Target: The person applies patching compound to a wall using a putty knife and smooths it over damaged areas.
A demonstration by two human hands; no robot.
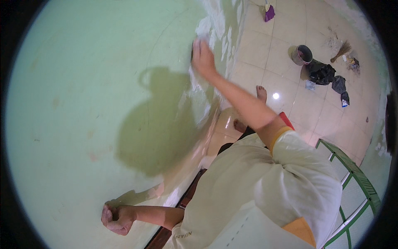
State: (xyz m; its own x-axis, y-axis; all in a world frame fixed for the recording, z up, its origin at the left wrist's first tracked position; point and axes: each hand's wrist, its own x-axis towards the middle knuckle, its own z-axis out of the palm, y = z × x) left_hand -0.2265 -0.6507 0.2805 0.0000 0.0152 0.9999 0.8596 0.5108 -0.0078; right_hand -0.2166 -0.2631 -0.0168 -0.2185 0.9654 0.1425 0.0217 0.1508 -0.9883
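Note:
White patches of filler [209, 20] streak the pale green wall [62, 95] along its edge by the floor. My right hand [203, 58] is raised against one patch, fingers together over something with a thin dark edge, too hidden and blurred to name. Down at the lower left, my left hand [118, 220] rests by the wall, its dusty fingers curled; what they hold, if anything, cannot be made out. My shadow falls on the wall between both hands.
Tiled floor [282, 50] holds my bare feet, a bucket [302, 54], black plastic bags [321, 72], a straw broom [340, 51], debris and a purple object [269, 13]. A green metal rack or rail [352, 166] stands at right. A dark wooden strip [186, 195] runs along the wall's foot.

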